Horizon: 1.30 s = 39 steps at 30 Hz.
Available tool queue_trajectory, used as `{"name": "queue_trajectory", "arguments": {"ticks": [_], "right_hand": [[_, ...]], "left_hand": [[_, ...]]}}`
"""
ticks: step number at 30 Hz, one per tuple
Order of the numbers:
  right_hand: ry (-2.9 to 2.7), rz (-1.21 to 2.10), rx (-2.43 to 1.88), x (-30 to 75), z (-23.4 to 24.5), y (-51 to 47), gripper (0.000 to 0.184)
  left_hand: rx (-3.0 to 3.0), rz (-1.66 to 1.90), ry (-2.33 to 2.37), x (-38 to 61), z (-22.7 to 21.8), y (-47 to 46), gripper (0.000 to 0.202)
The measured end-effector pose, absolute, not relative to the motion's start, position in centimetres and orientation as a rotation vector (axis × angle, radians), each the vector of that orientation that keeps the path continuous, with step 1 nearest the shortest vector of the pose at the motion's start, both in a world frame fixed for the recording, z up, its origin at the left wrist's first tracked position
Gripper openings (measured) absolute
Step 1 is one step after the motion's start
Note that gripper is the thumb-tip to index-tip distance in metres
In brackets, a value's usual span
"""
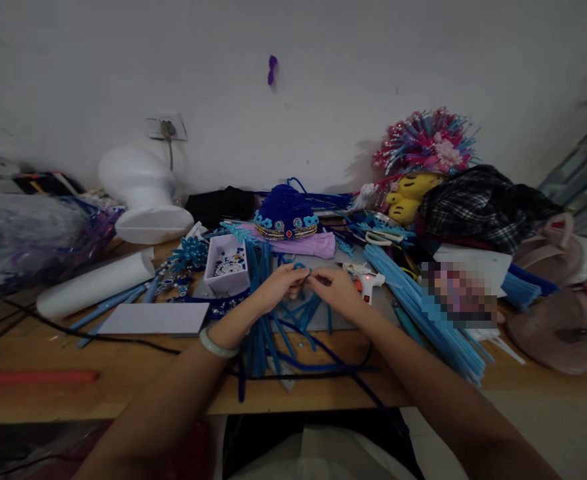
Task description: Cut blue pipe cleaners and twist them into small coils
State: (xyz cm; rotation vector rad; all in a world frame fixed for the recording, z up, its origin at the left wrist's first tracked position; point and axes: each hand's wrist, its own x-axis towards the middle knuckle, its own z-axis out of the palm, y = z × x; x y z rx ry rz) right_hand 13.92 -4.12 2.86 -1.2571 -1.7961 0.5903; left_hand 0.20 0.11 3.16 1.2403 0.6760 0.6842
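My left hand [279,285] and my right hand [336,291] meet over the middle of the wooden table [123,373]. Both pinch a small blue pipe-cleaner piece [301,269] between their fingertips. A pale bangle [216,345] sits on my left wrist. Loose blue pipe cleaners [273,333] lie under the hands. A white hot-glue gun [368,280] rests just right of my right hand. A small white box of beads [227,264] stands left of my left hand.
A blue decorated headpiece [286,217] sits behind on pink cloth. A white foam head [143,193] stands at the back left, a white roll [96,283] near it. A long bundle of blue pipe cleaners [423,313] lies right. Bags and plaid cloth [478,200] crowd the right side.
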Motion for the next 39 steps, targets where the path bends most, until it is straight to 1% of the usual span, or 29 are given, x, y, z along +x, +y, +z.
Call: {"name": "queue_trajectory", "arguments": {"ticks": [4, 8, 11, 15, 19, 23, 28, 30, 31, 35, 39], "right_hand": [[-1.576, 1.034, -1.255, 13.7, 3.2, -3.9, 0.018], [-1.473, 1.231, -1.219, 13.5, 3.5, -4.0, 0.021], [-1.45, 1.215, -1.203, 13.3, 3.4, -4.2, 0.022], [-1.551, 0.984, -1.173, 12.9, 3.2, -4.7, 0.019], [-1.665, 0.739, -1.102, 12.4, 3.2, -5.5, 0.017], [-1.71, 0.643, -1.078, 12.2, 3.4, -6.1, 0.023], [-1.686, 0.689, -1.081, 12.0, 3.4, -6.3, 0.022], [-1.642, 0.761, -1.087, 12.0, 3.4, -6.1, 0.018], [-1.601, 0.821, -1.089, 11.9, 3.3, -6.0, 0.016], [-1.347, 1.068, -1.052, 12.2, 3.3, -5.1, 0.016], [-1.038, 1.115, -1.02, 13.0, 3.1, -4.0, 0.013]], "left_hand": [[1.295, 0.785, 0.692, -0.2, 3.2, 0.9, 0.039], [1.325, 0.849, 0.714, -0.3, 3.3, 0.9, 0.04], [1.352, 0.855, 0.725, -0.2, 3.4, 0.7, 0.043], [1.273, 0.837, 0.704, -0.1, 3.0, 0.6, 0.042], [1.092, 0.783, 0.65, 0.0, 2.6, 0.4, 0.034], [0.865, 0.701, 0.64, 0.4, 2.8, -0.3, 0.025], [0.658, 0.618, 0.674, 0.9, 2.8, -0.9, 0.019], [0.626, 0.64, 0.706, 1.0, 2.7, -0.9, 0.016], [0.631, 0.651, 0.72, 1.0, 2.7, -0.8, 0.018], [0.797, 0.717, 0.662, 0.5, 2.8, 0.1, 0.035], [1.142, 0.87, 0.643, 0.1, 2.9, 0.7, 0.03]]}}
